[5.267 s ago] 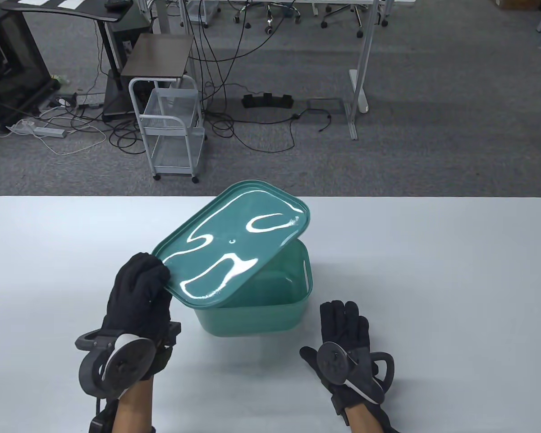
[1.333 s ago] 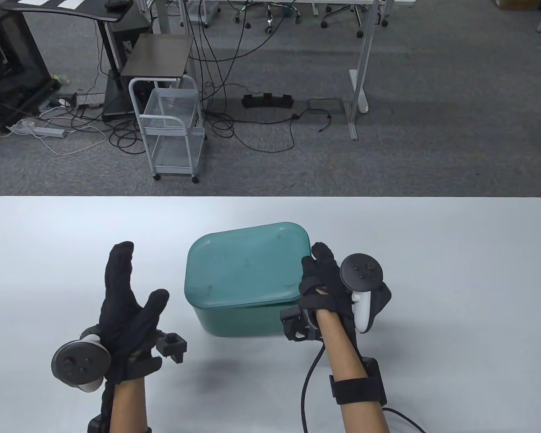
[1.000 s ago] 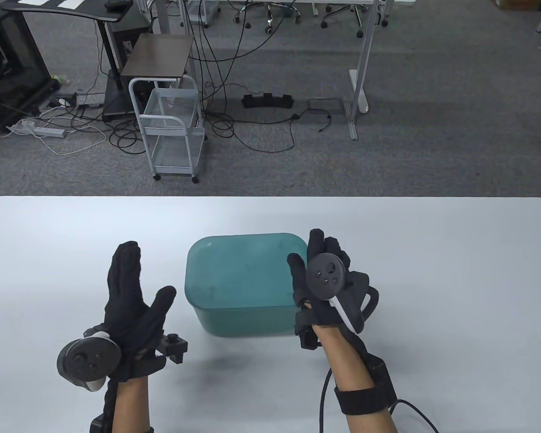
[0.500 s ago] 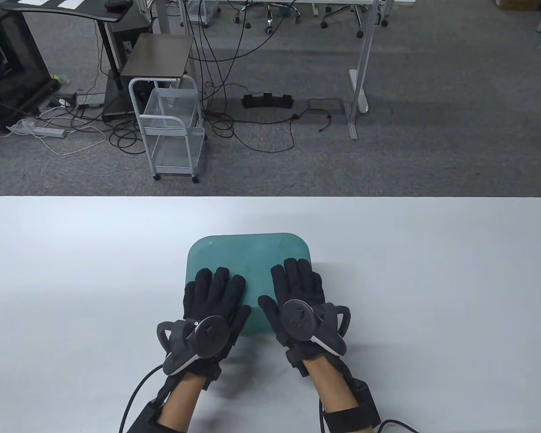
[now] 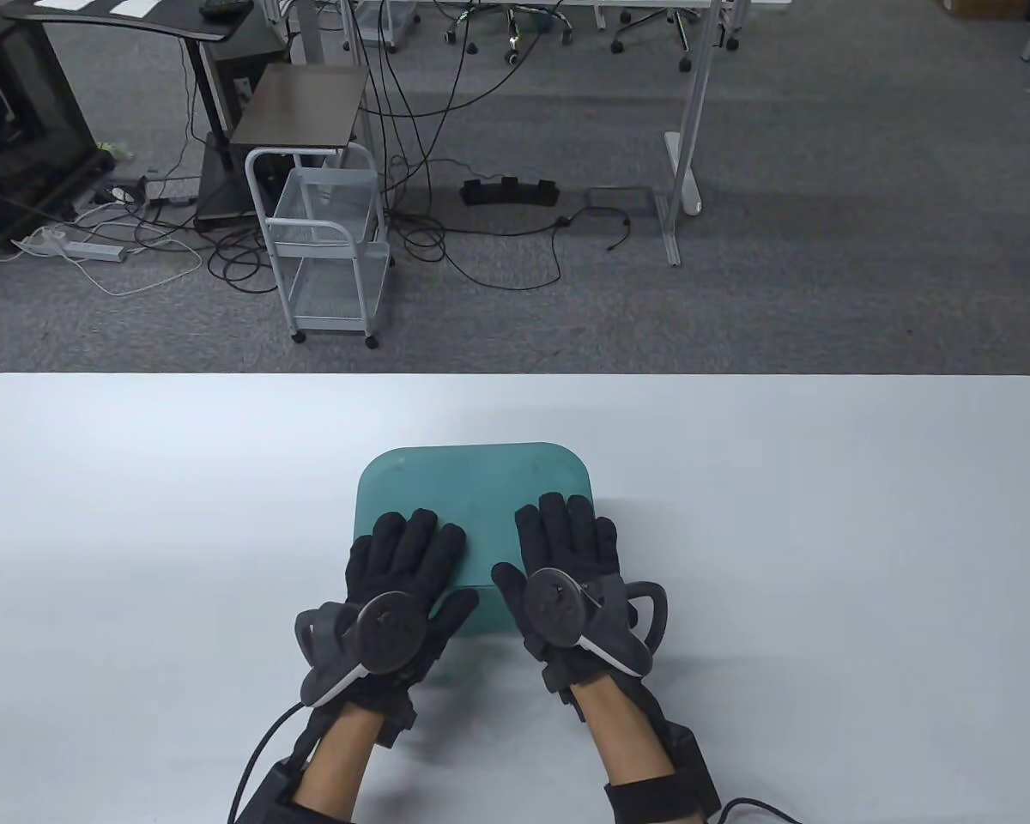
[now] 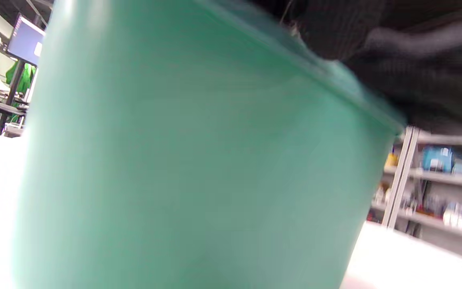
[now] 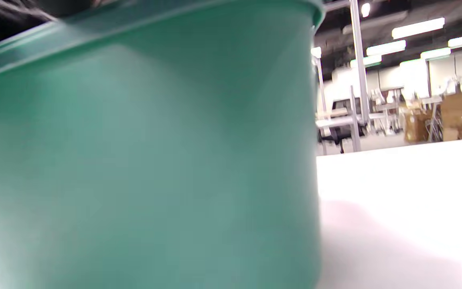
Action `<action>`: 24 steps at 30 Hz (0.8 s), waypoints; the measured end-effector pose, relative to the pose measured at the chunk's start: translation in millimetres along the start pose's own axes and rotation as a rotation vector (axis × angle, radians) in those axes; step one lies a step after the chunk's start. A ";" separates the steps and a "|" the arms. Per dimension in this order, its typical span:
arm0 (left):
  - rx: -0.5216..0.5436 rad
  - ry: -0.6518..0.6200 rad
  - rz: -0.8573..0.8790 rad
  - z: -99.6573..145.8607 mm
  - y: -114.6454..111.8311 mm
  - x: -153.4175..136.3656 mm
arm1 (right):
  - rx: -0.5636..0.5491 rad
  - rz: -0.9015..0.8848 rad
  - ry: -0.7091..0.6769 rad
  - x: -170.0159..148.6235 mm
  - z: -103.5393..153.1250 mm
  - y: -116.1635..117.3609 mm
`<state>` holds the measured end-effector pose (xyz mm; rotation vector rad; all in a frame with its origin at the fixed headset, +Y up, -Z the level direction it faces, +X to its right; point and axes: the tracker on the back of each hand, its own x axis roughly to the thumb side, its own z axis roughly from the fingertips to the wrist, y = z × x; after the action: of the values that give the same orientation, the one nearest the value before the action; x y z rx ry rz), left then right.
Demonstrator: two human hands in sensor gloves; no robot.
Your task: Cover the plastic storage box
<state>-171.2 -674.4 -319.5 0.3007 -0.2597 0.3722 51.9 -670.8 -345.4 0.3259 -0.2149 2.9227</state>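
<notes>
Teal lid [image 5: 472,489] sits square on the storage box [image 6: 183,160], mid-table, near side. Table view: left hand [image 5: 403,566] and right hand [image 5: 566,558] lie flat, fingers spread, on the lid's near half, likely pressing it home. Wrist views: only box wall, lid rim [image 7: 142,24] flush, no visible gap.

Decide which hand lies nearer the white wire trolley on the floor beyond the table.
Left. The left hand rests on the green plastic lid on the white wire trolley's side; the right hand rests beside it, farther away.
</notes>
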 end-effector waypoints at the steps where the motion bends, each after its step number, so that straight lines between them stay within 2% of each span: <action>1: 0.102 -0.022 0.007 4.4 17.1 3.5 | -0.013 -0.004 0.025 -2.7 3.5 -9.9; 2: 0.158 -0.041 0.003 7.8 30.1 6.8 | -0.075 -0.019 0.020 -4.6 6.3 -15.9; 3: 0.239 -0.070 -0.010 15.1 50.9 12.4 | -0.205 -0.048 0.007 -9.0 11.1 -25.6; 4: 0.280 -0.076 -0.019 19.8 61.6 14.8 | -0.229 -0.066 0.011 -13.9 13.5 -31.3; 6: 0.344 -0.046 -0.035 32.9 82.8 15.6 | -0.207 -0.104 0.050 -27.3 21.0 -37.2; 8: 0.326 0.004 -0.037 39.0 86.2 4.6 | -0.153 -0.070 0.079 -42.0 28.7 -32.9; 10: 0.240 0.063 -0.028 40.9 78.4 -13.4 | -0.104 -0.061 0.093 -55.7 37.6 -19.0; 11: 0.177 0.115 -0.018 42.7 68.9 -26.8 | -0.107 -0.075 0.100 -62.9 43.1 -8.1; 15: 0.094 0.208 -0.051 46.1 29.1 -68.1 | -0.114 -0.089 0.123 -83.3 59.2 31.5; 16: 0.017 0.225 -0.071 47.0 19.8 -77.3 | -0.119 -0.081 0.134 -88.0 58.9 38.5; 18: -0.036 0.251 -0.101 51.4 9.5 -85.3 | 0.010 -0.068 0.158 -94.1 58.6 43.6; 20: -0.057 0.261 -0.123 54.2 4.8 -88.2 | -0.041 -0.079 0.150 -94.9 60.0 45.1; 24: -0.094 0.270 -0.119 55.2 -4.4 -91.4 | -0.023 -0.057 0.118 -90.0 58.7 47.9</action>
<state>-262.3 -725.6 -297.2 0.1695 0.0063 0.2780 140.2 -742.6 -315.3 0.1526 -0.2178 2.8693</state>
